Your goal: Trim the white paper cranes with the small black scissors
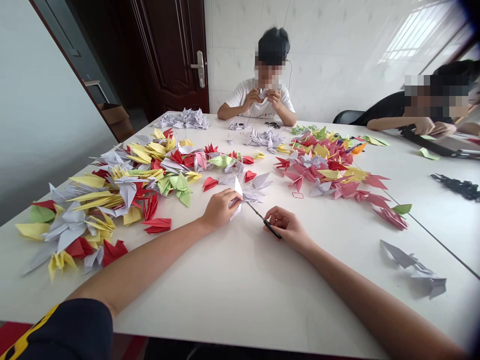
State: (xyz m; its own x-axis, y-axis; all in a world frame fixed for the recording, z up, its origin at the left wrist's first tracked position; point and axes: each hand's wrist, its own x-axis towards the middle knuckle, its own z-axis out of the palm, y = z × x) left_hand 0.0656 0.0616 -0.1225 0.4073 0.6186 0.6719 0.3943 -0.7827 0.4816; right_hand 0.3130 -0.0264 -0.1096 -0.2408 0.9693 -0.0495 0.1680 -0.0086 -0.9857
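Note:
My left hand [219,209] grips a white origami crane [236,199] at its folded body, near the middle of the table. My right hand [288,229] is shut on a thin black-handled tool [265,222], and its metal tip points toward the white paper. Both hands rest low over the white table [210,290]. Left of my hands lies a wide heap of yellow, red, grey and green paper cranes [127,192]. A red, pink and yellow heap of cranes [322,165] lies to the right.
A seated person [258,95] folds white paper across the table, beside a grey pile of cranes [183,120]. Another person [420,112] works at the right with a black strip. Grey cranes [416,267] lie near the right edge, and a dark wooden door [168,50] stands behind.

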